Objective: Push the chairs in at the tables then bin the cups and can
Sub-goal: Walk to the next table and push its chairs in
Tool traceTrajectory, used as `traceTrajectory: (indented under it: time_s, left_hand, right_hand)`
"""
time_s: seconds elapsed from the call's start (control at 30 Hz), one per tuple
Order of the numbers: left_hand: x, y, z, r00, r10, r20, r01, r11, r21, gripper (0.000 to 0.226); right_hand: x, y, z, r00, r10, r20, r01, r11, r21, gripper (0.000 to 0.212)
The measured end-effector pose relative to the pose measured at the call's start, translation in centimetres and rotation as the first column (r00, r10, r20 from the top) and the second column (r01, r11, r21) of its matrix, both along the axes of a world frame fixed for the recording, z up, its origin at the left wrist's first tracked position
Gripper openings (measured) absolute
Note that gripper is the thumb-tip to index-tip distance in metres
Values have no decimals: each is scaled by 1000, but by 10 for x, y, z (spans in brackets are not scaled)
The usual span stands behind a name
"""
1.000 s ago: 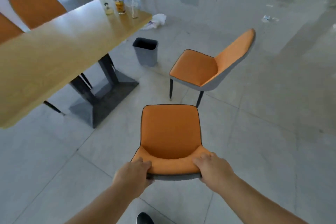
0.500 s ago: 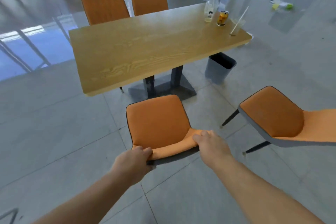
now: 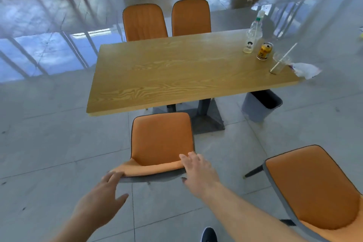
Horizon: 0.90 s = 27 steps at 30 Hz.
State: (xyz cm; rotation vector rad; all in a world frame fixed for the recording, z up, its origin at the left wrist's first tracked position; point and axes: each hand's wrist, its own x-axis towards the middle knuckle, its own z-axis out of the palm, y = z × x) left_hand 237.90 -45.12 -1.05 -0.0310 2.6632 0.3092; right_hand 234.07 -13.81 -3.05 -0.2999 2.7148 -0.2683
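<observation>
An orange chair stands in front of me, its seat edge just short of the wooden table. My left hand is open, fingertips at the left end of the chair's backrest top. My right hand is open too, fingers spread and resting on the right end of the backrest. A second orange chair stands pulled out at the lower right. At the table's right end are a yellow can, a clear plastic cup with a straw, and a clear bottle.
A grey bin stands on the floor under the table's right end. Two more orange chairs are tucked in on the far side. White crumpled paper lies beyond the table's right corner. My shoe shows at the bottom.
The chair has moved toward the table's near side. Both hands, which gripped the backrest before, have loosened and now lie open against it.
</observation>
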Motion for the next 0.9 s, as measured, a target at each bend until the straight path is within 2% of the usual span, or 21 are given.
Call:
traceTrajectory:
  time_s: [0.07,0.17,0.33,0.43,0.5,0.57,0.67,0.9]
  left_hand:
    - [17,16,18,998,51,-26,-51,999,-2,67]
    - [39,36,46,993,98,-66,-99,995,-13,64]
    - [77,26,93,982,-76,-176,58,993,-103,61]
    - [84,3,106,948,-150,-282,135,988,-71,65]
    - [87,20,131,912,-170,-372,157,985,-64,68]
    - [101,70,165,889,-194,-414,179,981,-74,64]
    - [138,193,214,849,-259,-462,229,966,-120,58]
    - [208,467,211,925,-246,-289,279,957,79,68]
  right_hand:
    - [5,34,2,999,-1,34,2,1000,-23,70]
    - [11,86,10,999,-38,25,38,999,-13,67]
    - [28,163,48,992,-112,-54,109,992,-62,59]
    - [62,214,83,976,-158,-150,149,987,-65,55]
    - [98,248,104,963,-203,-177,189,978,-89,53]
    - [138,281,122,955,-225,-191,208,972,-106,55]
    - [194,333,143,945,-209,-253,191,977,-93,58]
    - [269,479,167,924,-191,-330,179,982,-66,56]
